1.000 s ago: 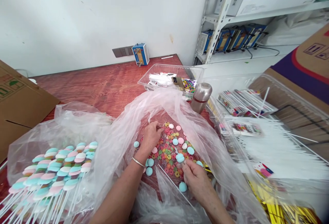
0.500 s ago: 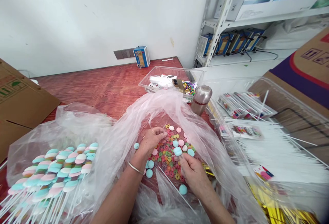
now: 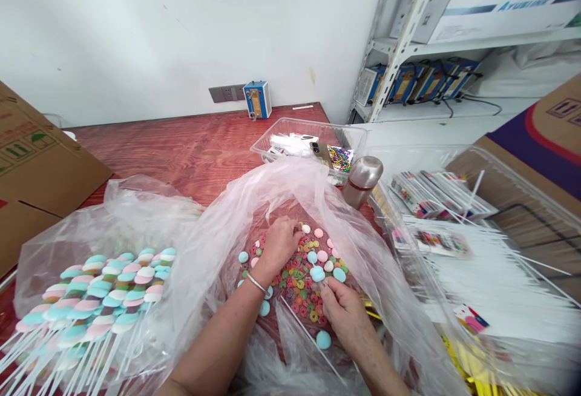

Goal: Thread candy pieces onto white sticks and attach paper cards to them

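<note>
On the bench [image 3: 181, 151], the plastic [image 3: 222, 220] spreads around our hands. We do well to steady the right hand [image 3: 345, 308] while the left hand [image 3: 280, 243] picks lightly. The left arches palm-down, fingertips hidden, so we cannot tell its grip; the right angles inward, fingers clamped at the blue candy [image 3: 317, 273] over the rings [image 3: 313, 316].

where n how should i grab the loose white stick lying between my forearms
Probably pinch the white stick near its far end, coming from above, thumb and fingertip on opposite sides. It is thin and straight, lies slantwise, and that end is exposed; a loose blue candy sits close to its middle on the right.
</note>
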A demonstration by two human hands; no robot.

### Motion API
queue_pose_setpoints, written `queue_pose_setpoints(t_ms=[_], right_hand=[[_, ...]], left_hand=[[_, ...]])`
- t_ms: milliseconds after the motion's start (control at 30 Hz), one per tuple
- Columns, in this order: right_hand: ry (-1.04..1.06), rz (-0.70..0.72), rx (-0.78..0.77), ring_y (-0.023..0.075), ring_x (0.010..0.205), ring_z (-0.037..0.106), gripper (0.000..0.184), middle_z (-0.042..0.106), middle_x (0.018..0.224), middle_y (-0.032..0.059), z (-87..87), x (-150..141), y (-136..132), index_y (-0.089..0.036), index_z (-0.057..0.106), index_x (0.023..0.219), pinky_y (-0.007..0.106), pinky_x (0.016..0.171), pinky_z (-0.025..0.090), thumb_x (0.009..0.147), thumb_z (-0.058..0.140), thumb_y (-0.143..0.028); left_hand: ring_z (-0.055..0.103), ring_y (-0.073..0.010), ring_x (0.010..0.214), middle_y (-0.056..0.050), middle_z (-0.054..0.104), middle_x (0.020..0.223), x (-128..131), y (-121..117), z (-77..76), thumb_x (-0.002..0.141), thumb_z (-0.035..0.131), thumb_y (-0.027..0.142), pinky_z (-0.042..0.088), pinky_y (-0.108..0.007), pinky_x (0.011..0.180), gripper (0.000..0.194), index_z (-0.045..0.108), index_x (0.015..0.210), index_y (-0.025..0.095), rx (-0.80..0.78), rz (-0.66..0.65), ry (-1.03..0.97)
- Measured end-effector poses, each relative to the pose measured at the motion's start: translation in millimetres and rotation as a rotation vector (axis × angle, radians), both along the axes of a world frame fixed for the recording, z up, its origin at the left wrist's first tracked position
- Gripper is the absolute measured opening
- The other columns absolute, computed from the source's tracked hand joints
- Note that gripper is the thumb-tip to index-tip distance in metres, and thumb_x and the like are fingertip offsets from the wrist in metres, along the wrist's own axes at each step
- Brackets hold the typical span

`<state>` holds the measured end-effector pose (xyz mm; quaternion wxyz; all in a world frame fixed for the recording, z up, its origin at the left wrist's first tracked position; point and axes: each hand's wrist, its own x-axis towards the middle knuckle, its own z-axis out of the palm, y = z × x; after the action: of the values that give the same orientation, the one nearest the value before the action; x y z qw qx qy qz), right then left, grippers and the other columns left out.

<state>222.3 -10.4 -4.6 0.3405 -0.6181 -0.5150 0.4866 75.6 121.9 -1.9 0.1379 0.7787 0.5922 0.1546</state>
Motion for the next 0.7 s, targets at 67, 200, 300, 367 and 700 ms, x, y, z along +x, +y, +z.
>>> queue_pose_setpoints(t_ms=[67,200,300,367,700], right_hand=[[0.006,-0.022,-0.008,0.0134,0.056,0.039,0.031,0.042,0.057,-0.0044,-2.4,3,-3,-0.023,0.041,0.064,0.023,0.052,0.031,0.089,0.043,-0.042],[0.053,-0.028,-0.036,0.0140,0.057,0.043,0.032,0.045,0.057,-0.0038,-6.2,8,-8,-0.023,0.044,0.066,0.023,0.051,0.031,0.090,0.044,-0.043],[0.081,-0.025,-0.054,0.0145,0.061,0.046,0.032,0.047,0.060,-0.0031,-3.3,10,-9,-0.023,0.045,0.066,0.023,0.055,0.035,0.090,0.044,-0.043],[0.100,-0.039,-0.069,0.0146,0.062,0.047,0.032,0.047,0.060,-0.0029,-0.3,10,-8,-0.022,0.047,0.065,0.023,0.056,0.037,0.088,0.046,-0.044],[0.185,-0.137,-0.204,0.0116,0.041,0.036,0.032,0.040,0.047,-0.0075,-25.4,17,-6,-0.024,0.054,0.071,0.023,0.041,0.030,0.081,0.051,-0.054]], left_hand=[[0.062,-0.0229,0.091,-0.009,0.069,0.092,6,1,-1.9,0.086,0.060,0.023,0.045,-0.032,0.079,0.013,0.071,0.090,0.017,-0.009,0.020,0.054],[0.061,-0.0288,0.095,-0.014,0.068,0.097,-4,-1,-0.7,0.085,0.054,0.016,0.045,-0.039,0.079,0.016,0.067,0.093,0.015,-0.013,0.086,0.165],[0.060,-0.0285,0.098,-0.014,0.067,0.101,-19,-5,4.7,0.082,0.048,0.006,0.045,-0.039,0.081,0.024,0.065,0.096,0.016,-0.011,0.116,0.219],[0.060,-0.0275,0.098,-0.012,0.067,0.101,-28,-7,8.4,0.081,0.045,0.003,0.046,-0.039,0.082,0.029,0.065,0.096,0.018,-0.009,0.126,0.241],[0.061,-0.0232,0.094,-0.008,0.068,0.097,-5,-52,4.1,0.091,0.046,0.011,0.048,-0.038,0.088,0.026,0.069,0.099,0.018,0.000,-0.261,-0.008]])
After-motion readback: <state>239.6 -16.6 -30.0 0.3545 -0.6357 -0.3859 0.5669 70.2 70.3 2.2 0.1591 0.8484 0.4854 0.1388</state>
